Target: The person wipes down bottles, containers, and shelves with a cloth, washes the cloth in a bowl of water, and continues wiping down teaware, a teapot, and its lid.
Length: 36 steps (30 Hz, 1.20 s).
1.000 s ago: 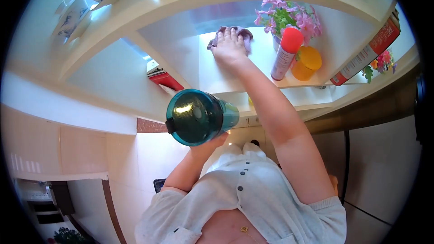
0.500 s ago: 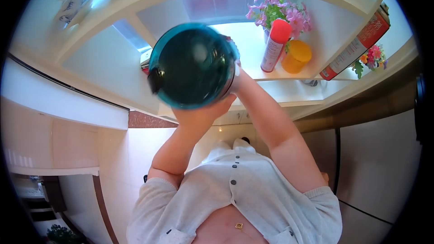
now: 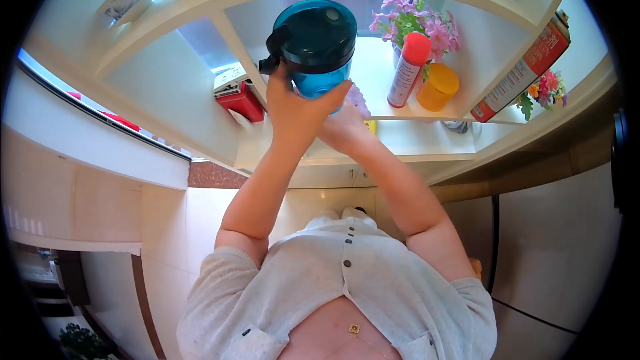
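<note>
A blue see-through jug [image 3: 320, 83] with a dark lid [image 3: 319, 37] is held up in front of the shelves. My left hand [image 3: 293, 107] is closed round its left and near side, the thumb lying across the front. Low on the jug's right side is my right hand [image 3: 343, 125], its fingers mostly hidden. A pale purple, bumpy cloth [image 3: 357, 98] shows beyond that hand and seems gripped in it. The lid's black spout or handle [image 3: 270, 65] points left.
On the shelf to the right stand a red-capped spray can [image 3: 409, 70], a yellow canister [image 3: 438, 87] and pink flowers [image 3: 433, 30]. A red box [image 3: 243, 101] sits in the left compartment. Shelf dividers and a curved front edge [image 3: 167, 30] surround the hands.
The jug has moved right and away from me, and tilted so its blue side shows. My right hand has shifted from its far right side to low beside it. The red box is now uncovered.
</note>
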Each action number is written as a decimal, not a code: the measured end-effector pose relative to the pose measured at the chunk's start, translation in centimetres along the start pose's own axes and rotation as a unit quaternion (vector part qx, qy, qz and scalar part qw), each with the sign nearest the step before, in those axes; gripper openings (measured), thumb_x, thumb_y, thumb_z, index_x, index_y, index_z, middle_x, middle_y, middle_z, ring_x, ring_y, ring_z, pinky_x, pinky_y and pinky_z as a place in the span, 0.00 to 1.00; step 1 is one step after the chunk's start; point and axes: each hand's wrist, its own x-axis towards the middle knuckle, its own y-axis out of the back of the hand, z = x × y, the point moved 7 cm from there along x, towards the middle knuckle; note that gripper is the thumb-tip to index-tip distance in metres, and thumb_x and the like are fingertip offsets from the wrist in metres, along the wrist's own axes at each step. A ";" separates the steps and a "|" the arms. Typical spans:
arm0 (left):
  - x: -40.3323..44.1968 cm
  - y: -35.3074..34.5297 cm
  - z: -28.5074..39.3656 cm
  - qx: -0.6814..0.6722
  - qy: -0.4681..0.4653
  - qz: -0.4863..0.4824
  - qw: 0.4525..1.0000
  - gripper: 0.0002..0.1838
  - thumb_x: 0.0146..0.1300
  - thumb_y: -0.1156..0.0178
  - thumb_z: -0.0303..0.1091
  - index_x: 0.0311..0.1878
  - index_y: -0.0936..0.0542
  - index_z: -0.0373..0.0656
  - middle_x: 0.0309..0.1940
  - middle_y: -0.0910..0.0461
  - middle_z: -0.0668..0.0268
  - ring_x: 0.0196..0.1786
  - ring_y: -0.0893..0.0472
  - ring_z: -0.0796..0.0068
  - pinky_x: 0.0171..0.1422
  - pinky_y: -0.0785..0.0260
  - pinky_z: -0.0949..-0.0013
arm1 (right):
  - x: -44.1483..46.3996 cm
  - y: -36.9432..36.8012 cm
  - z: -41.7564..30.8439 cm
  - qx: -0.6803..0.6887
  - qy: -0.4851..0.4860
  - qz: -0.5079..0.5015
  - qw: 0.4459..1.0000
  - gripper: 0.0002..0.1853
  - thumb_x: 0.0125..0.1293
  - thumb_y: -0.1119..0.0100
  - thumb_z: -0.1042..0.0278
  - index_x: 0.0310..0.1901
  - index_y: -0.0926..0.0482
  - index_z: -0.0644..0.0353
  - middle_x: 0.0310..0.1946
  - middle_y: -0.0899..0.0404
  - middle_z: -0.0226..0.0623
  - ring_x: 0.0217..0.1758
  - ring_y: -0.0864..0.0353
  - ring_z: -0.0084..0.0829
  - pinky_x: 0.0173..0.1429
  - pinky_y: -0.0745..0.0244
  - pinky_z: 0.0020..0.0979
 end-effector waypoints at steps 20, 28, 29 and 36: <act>-4.7 2.2 -1.2 0.062 0.011 -0.084 0.994 0.38 0.40 0.19 0.36 0.56 0.26 0.39 0.49 0.20 0.61 0.54 0.20 0.68 0.60 0.28 0.64 | -5.8 4.0 0.7 -0.067 0.162 0.165 0.970 0.17 0.58 0.40 0.82 0.49 0.18 0.59 0.46 0.16 0.39 0.51 0.16 0.41 0.57 0.23 0.35; -10.2 5.3 -5.8 0.134 0.036 -0.098 0.986 0.53 0.35 0.19 0.39 0.65 0.38 0.40 0.58 0.25 0.60 0.59 0.24 0.66 0.68 0.37 0.62 | -2.2 0.1 -0.2 -0.341 0.105 0.064 0.932 0.26 0.64 0.38 0.63 0.65 0.27 0.55 0.64 0.25 0.43 0.69 0.29 0.43 0.71 0.36 0.46; -10.5 5.6 -5.5 0.150 0.007 -0.099 0.984 0.52 0.35 0.18 0.41 0.65 0.36 0.40 0.56 0.24 0.60 0.59 0.24 0.65 0.68 0.38 0.62 | -2.1 -0.6 0.3 -0.316 0.089 0.014 0.944 0.27 0.66 0.45 0.61 0.66 0.29 0.56 0.68 0.30 0.44 0.73 0.34 0.44 0.74 0.41 0.49; -10.6 6.3 -5.3 0.101 0.050 -0.082 0.990 0.49 0.36 0.19 0.45 0.62 0.32 0.41 0.54 0.22 0.61 0.59 0.24 0.66 0.71 0.43 0.60 | 3.8 -2.5 3.2 -0.304 0.017 -0.098 0.947 0.29 0.74 0.57 0.55 0.73 0.38 0.57 0.76 0.42 0.44 0.80 0.48 0.43 0.79 0.52 0.47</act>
